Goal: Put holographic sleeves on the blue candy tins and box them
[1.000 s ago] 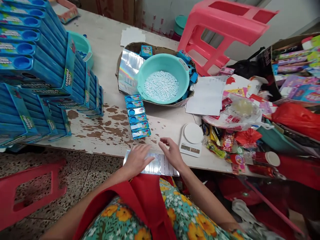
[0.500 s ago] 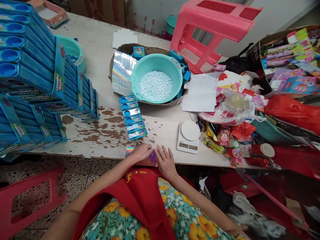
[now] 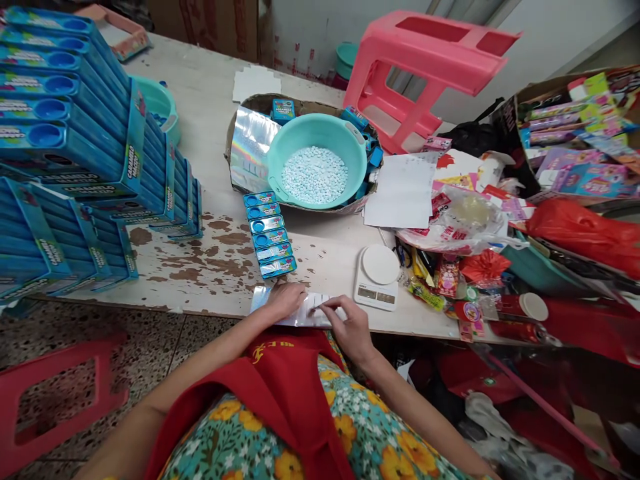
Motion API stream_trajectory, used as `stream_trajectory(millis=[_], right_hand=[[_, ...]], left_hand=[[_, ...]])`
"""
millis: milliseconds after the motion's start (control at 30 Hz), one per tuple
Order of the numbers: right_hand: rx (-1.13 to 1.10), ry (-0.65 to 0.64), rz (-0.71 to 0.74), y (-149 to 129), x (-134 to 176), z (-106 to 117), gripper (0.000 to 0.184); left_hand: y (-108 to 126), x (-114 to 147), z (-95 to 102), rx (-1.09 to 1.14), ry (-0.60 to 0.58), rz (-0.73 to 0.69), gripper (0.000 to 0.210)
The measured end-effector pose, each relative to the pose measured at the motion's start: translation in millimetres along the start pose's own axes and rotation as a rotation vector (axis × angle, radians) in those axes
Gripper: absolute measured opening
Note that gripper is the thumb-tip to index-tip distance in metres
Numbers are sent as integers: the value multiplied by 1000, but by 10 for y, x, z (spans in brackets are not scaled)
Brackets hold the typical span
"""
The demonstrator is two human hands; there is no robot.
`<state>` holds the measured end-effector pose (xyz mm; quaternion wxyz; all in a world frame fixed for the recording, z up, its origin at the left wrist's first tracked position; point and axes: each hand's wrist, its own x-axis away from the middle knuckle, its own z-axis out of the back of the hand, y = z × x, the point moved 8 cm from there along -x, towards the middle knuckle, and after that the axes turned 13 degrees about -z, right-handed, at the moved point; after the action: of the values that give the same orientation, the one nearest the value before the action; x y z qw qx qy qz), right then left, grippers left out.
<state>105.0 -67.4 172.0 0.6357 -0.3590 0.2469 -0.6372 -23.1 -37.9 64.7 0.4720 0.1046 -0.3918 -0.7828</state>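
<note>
A shiny silver, rainbow-tinted sheet (image 3: 303,316) lies at the table's front edge, close against the red apron. My left hand (image 3: 286,300) presses on its left part, fingers together and bent over it. Over the right part, my right hand (image 3: 351,328) is closed in a pinch, thumb and forefinger tips meeting above the sheet. Whatever lies between those fingertips is too small to make out. Just beyond the left hand stands a row of several blue candy boxes (image 3: 271,235), with round recesses showing on some.
A turquoise basin (image 3: 361,143) of pale candies sits in a cardboard tray (image 3: 235,179). Stacked blue boxes (image 3: 95,147) crowd the left. Right of the hands are a white scale (image 3: 378,275), paper sheets (image 3: 397,192), mixed wrappers and a pink stool (image 3: 425,53).
My right hand has lifted from lying flat on the sheet into a pinch, slightly right. The sheet's sheen went from purple to silver. My left hand stays on it. The view has shifted slightly.
</note>
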Motion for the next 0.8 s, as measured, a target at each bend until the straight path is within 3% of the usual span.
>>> stream_trajectory(millis=[133,200,267,367,500,633,800], right_hand=[[-274,4,-173,-104,-170,234,14],[-362,-35,-205,-121,-238,217,17],[-440,-69,-228,-111,-290,154,18],[-509,-99,-281,-71,-351,18,19],[-503,-61,-283,-147,-472,-155,18],[-506,-44,-194,-442,-707,-418,16],[-345,106,-77,-787,-1088,-684,9]], left_hand=[[163,129,201,493,195,-84,37],[311,211,343,803,286,-155,41],[440,282,456,929,320,-162,40],[534,376,602,819,338,-73,27],[489,548,891,583,395,3,22],[212,694,1215,528,465,55,17],[-257,688,1588,508,585,103,18]])
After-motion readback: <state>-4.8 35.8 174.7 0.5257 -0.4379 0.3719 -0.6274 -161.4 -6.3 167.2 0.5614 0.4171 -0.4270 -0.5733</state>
